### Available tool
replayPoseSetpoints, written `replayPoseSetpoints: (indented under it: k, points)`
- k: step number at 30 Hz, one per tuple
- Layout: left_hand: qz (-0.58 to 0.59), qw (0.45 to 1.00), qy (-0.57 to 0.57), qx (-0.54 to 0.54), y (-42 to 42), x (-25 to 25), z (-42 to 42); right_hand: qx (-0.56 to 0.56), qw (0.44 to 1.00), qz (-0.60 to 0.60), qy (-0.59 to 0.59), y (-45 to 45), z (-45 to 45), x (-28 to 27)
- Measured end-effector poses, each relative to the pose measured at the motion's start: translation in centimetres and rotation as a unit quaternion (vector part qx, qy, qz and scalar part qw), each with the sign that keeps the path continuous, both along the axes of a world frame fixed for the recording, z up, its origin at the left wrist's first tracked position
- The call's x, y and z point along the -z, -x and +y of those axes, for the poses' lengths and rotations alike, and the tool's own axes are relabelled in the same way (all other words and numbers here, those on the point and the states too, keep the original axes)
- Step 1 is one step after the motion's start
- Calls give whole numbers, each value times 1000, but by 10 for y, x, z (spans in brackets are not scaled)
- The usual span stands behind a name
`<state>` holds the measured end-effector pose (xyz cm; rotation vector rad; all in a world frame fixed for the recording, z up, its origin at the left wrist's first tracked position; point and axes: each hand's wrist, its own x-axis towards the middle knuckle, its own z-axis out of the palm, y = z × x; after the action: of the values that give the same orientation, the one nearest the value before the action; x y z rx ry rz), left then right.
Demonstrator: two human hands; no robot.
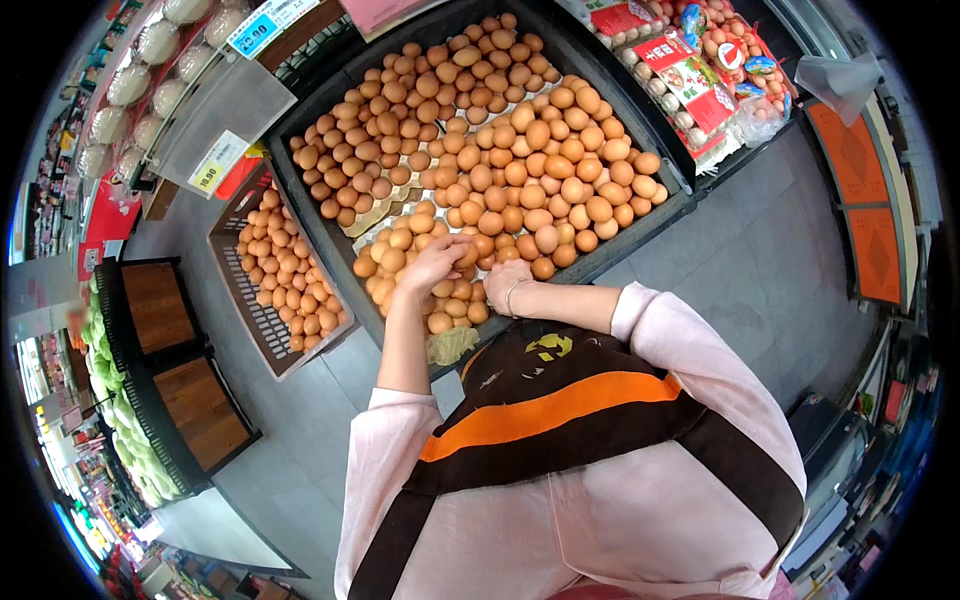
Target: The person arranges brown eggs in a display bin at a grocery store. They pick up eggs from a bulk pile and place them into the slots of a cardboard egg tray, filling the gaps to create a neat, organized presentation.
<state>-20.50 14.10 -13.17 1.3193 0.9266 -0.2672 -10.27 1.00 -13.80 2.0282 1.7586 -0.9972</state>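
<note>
Brown eggs (pixel 532 196) fill a large dark display bin (pixel 337 259) in front of me, lying on pale moulded egg trays (pixel 375 210). My left hand (pixel 436 264) reaches in at the near left part, its fingers curled about a brown egg (pixel 468 256) among the others. Close to its right, my right hand (pixel 506 282) is bent down between eggs at the bin's near edge. A bracelet circles that wrist. The right fingertips are hidden, so I cannot tell whether they hold an egg. A crumpled yellowish-green piece (pixel 452 345) lies at the near left corner.
A brown plastic crate (pixel 259 330) of eggs stands on the floor at the left. Packaged eggs (pixel 679 97) sit at the upper right, and wrapped white eggs (pixel 157 45) at the upper left. A black-edged rack (pixel 150 375) with green vegetables is at the far left. Price cards (pixel 217 163) bear writing.
</note>
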Motion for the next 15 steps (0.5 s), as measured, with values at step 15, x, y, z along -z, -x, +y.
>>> replayPoseSetpoints:
  k: [15]
  points:
    - [-125,862,-405,277,-120,22,9,80,990,93,-72,-11,-29,23]
